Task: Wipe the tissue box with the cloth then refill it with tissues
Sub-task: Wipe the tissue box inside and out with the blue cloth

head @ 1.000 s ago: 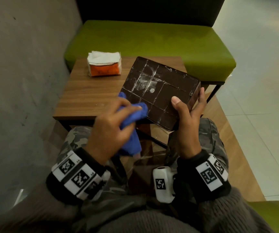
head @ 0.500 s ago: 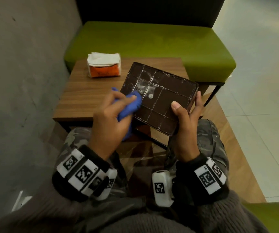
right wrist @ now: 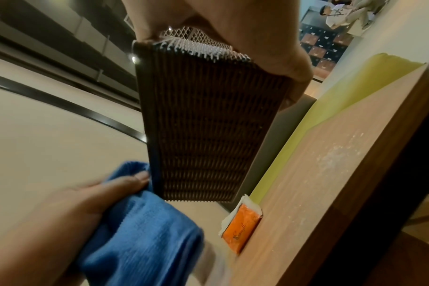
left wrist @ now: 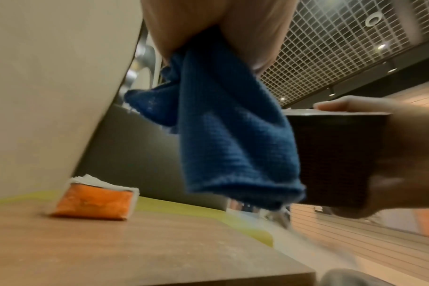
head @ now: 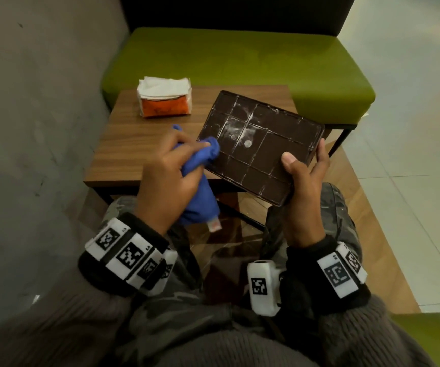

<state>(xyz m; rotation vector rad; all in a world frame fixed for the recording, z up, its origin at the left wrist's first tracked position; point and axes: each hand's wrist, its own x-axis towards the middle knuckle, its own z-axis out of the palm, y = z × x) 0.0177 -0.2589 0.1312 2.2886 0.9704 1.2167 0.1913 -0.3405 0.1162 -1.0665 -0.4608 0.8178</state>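
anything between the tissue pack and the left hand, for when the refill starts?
No object lies on the table between them. But the left hand grips the cloth, pressed to the box that the right hand holds. The tissue pack sits free near the far left corner.

Green bench (head: pixel 240 59) behind wooden table (head: pixel 134 144)

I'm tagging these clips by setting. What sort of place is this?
Probably a café or food court seating area: a green padded bench behind a small wooden table, an open grid ceiling, and other people seated in the background.
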